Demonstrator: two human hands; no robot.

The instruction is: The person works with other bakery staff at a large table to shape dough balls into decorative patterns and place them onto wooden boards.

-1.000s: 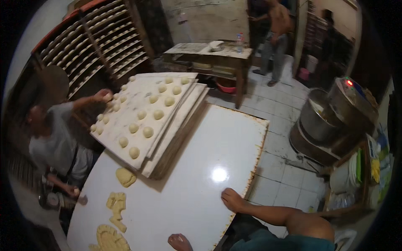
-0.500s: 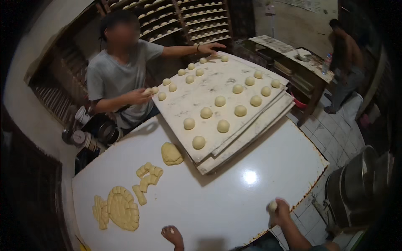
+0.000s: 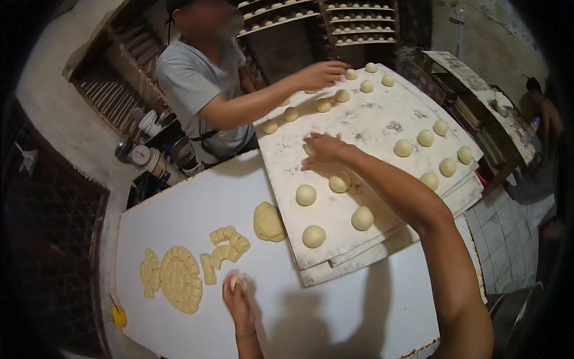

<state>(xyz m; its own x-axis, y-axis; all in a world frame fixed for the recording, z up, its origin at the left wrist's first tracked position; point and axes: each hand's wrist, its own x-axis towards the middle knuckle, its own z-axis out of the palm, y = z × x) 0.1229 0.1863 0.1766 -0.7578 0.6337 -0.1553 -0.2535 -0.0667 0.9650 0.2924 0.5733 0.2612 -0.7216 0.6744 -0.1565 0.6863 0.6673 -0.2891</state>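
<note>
My right arm reaches across the floured board [image 3: 371,128]. The fingers of my right hand [image 3: 326,147] curl round a pale dough ball [image 3: 308,148], mostly hidden, at the board's surface. Round dough balls stand in rows near it, one [image 3: 339,182] just below my wrist and another [image 3: 306,195] closer to the board's near left edge. Over the white table [image 3: 197,335], my left hand [image 3: 238,302] is closed on a small piece of dough [image 3: 237,283], seen between thumb and fingers. Beyond it lie cut dough pieces [image 3: 229,246] and a larger smooth dough lump [image 3: 269,222].
A co-worker in a grey shirt [image 3: 194,81] stands at the far left, one hand [image 3: 326,75] at the board's far row. Flattened, scored dough [image 3: 180,280] rests on the table's left. Behind are racks of dough balls [image 3: 362,29], a scale [image 3: 141,155] and a wooden bench [image 3: 472,84].
My right hand has swung from the table's near right edge up over the board with a dough ball. My left hand has moved forward. The co-worker's arm now reaches across the far row. The view has shifted.
</note>
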